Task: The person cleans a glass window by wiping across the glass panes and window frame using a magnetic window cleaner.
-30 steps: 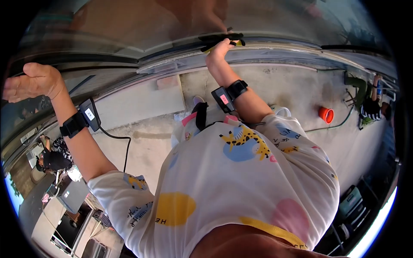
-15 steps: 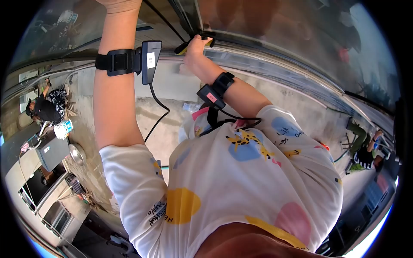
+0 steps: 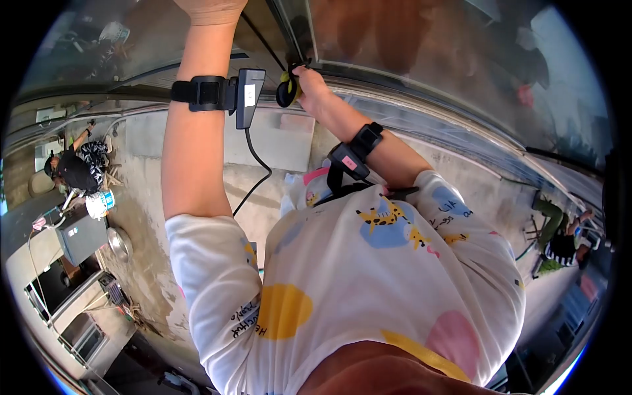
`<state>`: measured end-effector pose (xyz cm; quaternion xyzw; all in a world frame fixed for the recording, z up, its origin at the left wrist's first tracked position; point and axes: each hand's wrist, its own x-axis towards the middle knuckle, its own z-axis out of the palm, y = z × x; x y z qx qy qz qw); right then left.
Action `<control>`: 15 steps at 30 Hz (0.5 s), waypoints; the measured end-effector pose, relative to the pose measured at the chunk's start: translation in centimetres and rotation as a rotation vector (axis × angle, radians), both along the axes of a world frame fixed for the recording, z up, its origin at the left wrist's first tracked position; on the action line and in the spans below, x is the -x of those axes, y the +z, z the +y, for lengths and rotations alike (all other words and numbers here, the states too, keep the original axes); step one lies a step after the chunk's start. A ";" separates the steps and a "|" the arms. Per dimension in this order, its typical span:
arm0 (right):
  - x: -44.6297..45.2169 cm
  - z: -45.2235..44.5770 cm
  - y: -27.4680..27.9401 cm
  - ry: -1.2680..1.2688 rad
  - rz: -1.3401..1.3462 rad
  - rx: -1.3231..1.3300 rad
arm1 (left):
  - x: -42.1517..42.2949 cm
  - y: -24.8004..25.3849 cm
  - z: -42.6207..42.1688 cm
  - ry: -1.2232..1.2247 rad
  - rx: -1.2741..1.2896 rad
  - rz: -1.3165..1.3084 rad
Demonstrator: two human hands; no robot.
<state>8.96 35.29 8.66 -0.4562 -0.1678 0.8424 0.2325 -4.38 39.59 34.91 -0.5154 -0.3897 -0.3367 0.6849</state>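
My left hand (image 3: 214, 8) reaches up to the top edge of the view, near the dark glass pane (image 3: 151, 39). Its fingers are cut off there, so what it holds or touches is hidden. My right hand (image 3: 312, 87) is closed on a yellow-and-black tool (image 3: 288, 90) with a rounded, loop-like black end; its exact kind is unclear. This hand is beside the metal frame (image 3: 395, 108) at the foot of the large panes. A thin dark rod or cord (image 3: 262, 36) runs upward from near the tool. Each forearm wears a black strap with a small box.
To the left, a person in dark clothes (image 3: 82, 168) sits near a white bucket (image 3: 100, 204), a grey box (image 3: 82, 232) and a metal basin (image 3: 120, 245). Another person in a striped top (image 3: 563, 245) is at the far right. Concrete ground (image 3: 158, 263) lies below.
My right hand has turned the yellow-and-black tool from lying nearly lengthwise to hanging with its rounded end down. Both arms appear shifted slightly rightward in the view.
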 end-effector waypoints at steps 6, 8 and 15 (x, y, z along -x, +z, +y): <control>-2.7 0.4 10.0 0.111 0.015 -0.233 | -1.1 -1.1 -1.0 0.025 0.172 -0.212; -3.6 1.5 13.4 0.243 0.203 -0.271 | -2.8 -0.5 -3.3 0.006 0.350 -0.392; -5.7 2.8 26.0 0.368 0.380 -0.484 | -1.9 3.6 -10.5 -0.331 0.370 -0.382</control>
